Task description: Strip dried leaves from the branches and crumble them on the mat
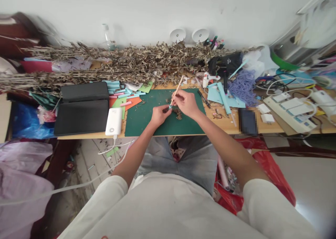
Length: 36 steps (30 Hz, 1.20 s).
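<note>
Over the green cutting mat (141,121), my two hands meet near its middle. My right hand (187,103) pinches a thin, light wooden stick (180,84) that slants down towards my left hand. Between the fingers of my left hand (159,116) is a small light-blue paper tube (170,106), mostly hidden. The stick's lower end is at the tube's top; whether it is inside I cannot tell. A small heap of dried leaf bits (179,114) lies on the mat just below my right hand.
Bundles of dried stalks (157,58) line the back. Left stand a black tablet case (82,107), a white power bank (113,121) and rolled paper tubes (113,86). To the right are a glue gun (209,79), purple yarn (243,86), a phone (248,121) and a power strip (290,113).
</note>
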Each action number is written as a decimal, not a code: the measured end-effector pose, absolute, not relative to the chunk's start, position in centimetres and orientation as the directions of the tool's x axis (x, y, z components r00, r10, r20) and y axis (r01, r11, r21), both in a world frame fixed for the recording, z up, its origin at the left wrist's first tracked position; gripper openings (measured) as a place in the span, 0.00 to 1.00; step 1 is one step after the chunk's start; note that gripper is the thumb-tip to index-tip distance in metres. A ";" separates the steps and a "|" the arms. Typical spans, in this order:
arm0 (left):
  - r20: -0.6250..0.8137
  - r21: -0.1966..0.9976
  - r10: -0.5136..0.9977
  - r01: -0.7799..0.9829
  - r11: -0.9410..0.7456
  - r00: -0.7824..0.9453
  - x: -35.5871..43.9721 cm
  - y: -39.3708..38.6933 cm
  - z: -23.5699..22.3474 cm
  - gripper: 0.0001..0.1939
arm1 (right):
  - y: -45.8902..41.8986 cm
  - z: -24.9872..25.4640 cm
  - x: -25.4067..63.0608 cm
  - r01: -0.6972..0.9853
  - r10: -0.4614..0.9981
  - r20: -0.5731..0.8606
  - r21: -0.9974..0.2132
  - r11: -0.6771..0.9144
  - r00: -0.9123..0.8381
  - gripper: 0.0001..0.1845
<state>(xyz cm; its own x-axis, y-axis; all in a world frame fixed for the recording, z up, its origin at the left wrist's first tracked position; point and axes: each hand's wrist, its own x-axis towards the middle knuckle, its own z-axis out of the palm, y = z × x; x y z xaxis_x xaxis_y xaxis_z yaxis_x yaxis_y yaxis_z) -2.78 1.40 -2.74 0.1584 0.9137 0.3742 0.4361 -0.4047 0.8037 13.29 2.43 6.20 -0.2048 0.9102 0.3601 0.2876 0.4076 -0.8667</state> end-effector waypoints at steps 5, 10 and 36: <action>0.385 0.798 0.908 0.436 -0.416 0.163 -2.7 1.6 -2.9 0.12 | 3.2 5.4 13.9 0.263 0.929 0.320 -0.895 0.361 -0.185 0.12; 0.385 0.801 0.911 0.436 -0.410 0.149 -2.6 1.6 -2.8 0.11 | 3.6 5.3 14.3 0.300 0.931 0.323 -0.883 0.360 -0.168 0.10; 0.317 0.848 0.933 0.391 -0.358 0.168 -3.0 0.9 -2.4 0.12 | 0.5 6.6 12.4 0.522 0.901 0.403 -0.741 0.423 -0.157 0.08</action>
<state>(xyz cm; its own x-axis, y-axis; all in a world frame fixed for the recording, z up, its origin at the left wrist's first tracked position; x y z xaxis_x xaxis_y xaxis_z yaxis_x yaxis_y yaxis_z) -3.04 0.93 -2.38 0.1682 0.9334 0.3170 0.3914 -0.3584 0.8476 12.41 0.48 6.58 -0.1575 0.9013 0.4035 0.5218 0.4228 -0.7409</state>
